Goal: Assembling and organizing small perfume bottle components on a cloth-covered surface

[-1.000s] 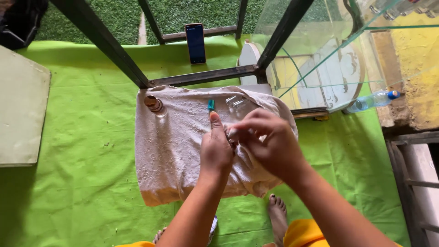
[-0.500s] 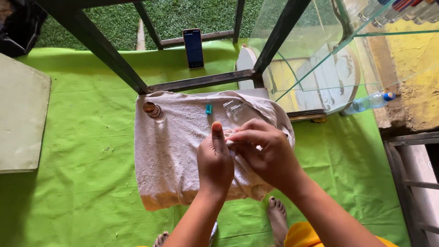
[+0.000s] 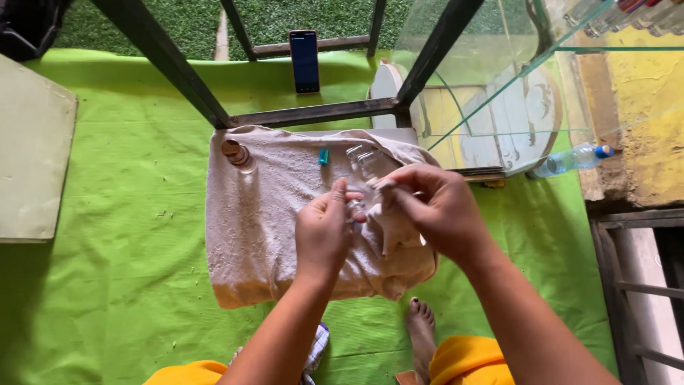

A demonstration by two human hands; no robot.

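My left hand [image 3: 322, 234] is shut on a small clear glass vial [image 3: 354, 208], held just above a beige towel [image 3: 256, 214] spread on a green mat. My right hand [image 3: 436, 207] meets it from the right and pinches a raised fold of the towel [image 3: 390, 229] against the vial. Two more clear vials [image 3: 363, 160] lie on the towel just beyond my fingers. Next to them is a small teal cap [image 3: 323, 157]. A brown round jar [image 3: 234, 152] sits at the towel's far left corner.
A dark metal frame [image 3: 313, 113] with glass panes [image 3: 499, 85] stands right behind the towel. A phone [image 3: 305, 60] leans upright beyond it. A plastic water bottle [image 3: 570, 158] lies at right, a grey board [image 3: 32, 171] at left, and my bare foot [image 3: 422, 329] below the towel.
Both hands stay together over the towel, working the vial. My right hand has pulled the fold of towel up against it. The view has shifted slightly.
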